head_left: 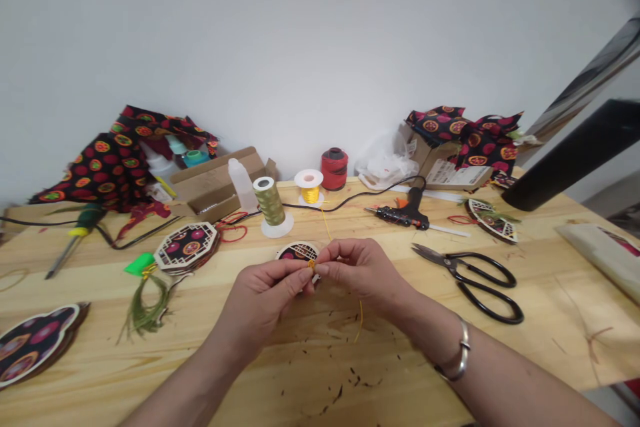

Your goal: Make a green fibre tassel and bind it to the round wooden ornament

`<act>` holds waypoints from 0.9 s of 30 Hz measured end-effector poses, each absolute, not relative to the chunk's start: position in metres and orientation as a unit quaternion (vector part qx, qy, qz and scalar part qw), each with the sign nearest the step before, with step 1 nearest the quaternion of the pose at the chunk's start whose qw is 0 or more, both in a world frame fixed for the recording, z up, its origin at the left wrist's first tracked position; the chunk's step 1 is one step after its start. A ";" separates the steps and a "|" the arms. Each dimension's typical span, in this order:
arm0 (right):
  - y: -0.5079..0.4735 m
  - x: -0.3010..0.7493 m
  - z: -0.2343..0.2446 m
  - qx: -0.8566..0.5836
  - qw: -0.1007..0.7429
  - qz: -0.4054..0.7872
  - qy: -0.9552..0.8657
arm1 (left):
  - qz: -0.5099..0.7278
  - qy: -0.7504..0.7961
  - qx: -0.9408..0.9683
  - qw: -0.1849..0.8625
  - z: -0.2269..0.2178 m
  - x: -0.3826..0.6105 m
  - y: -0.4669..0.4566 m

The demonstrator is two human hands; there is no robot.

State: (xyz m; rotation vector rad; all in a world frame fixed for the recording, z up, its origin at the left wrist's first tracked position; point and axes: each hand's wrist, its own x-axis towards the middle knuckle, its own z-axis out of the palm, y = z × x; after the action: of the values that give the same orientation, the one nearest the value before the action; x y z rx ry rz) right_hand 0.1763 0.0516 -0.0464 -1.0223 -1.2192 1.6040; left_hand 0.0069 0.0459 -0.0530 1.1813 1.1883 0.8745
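Both hands meet over the middle of the table, pinching a small bunched knot of yellow cord (pixel 311 265). My left hand (pixel 273 287) has thumb and forefinger closed on its left side. From the right, my right hand (pixel 357 270) pinches the same cord, with a silver bangle on that wrist. One strand runs up to the yellow cord spool (pixel 313 193); a loose tail (pixel 360 323) hangs below the right hand. Behind the fingers lies a small round patterned ornament (pixel 299 251) with a pale lattice frame, partly hidden, and I cannot tell whether the cord is attached to it.
Black-handled scissors (pixel 473 277) and a glue gun (pixel 407 210) lie to the right. A green thread spool (pixel 271 201), white bottle (pixel 243 183) and red thread spool (pixel 335 169) stand behind. Leftward are an octagonal ornament (pixel 187 247), green tassel (pixel 145 303) and screwdriver (pixel 75 240).
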 end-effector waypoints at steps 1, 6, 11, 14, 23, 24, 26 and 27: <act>0.052 0.176 -0.046 -0.409 0.428 0.640 -0.490 | 0.375 0.513 0.508 0.582 -0.053 0.007 0.046; 0.052 0.177 -0.045 -0.407 0.423 0.640 -0.496 | 0.370 0.518 0.527 0.563 -0.052 0.007 0.045; 0.052 0.177 -0.043 -0.430 0.417 0.622 -0.505 | 0.364 0.523 0.552 0.538 -0.051 0.006 0.045; 0.052 0.178 -0.043 -0.442 0.411 0.615 -0.507 | 0.349 0.530 0.572 0.520 -0.048 0.007 0.045; 0.051 0.177 -0.045 -0.436 0.408 0.634 -0.492 | 0.351 0.511 0.633 0.464 -0.041 0.008 0.045; 0.051 0.177 -0.044 -0.437 0.409 0.635 -0.489 | 0.349 0.511 0.634 0.463 -0.042 0.008 0.045; 0.051 0.178 -0.043 -0.443 0.411 0.632 -0.486 | 0.348 0.514 0.636 0.459 -0.042 0.008 0.045; 0.051 0.178 -0.043 -0.444 0.414 0.631 -0.484 | 0.347 0.515 0.637 0.457 -0.042 0.008 0.045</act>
State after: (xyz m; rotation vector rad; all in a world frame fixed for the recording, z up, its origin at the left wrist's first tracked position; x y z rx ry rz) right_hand 0.1777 0.0508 -0.0431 -1.1168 -1.2164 1.5851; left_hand 0.0079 0.0446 -0.0420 1.5693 1.2707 0.8551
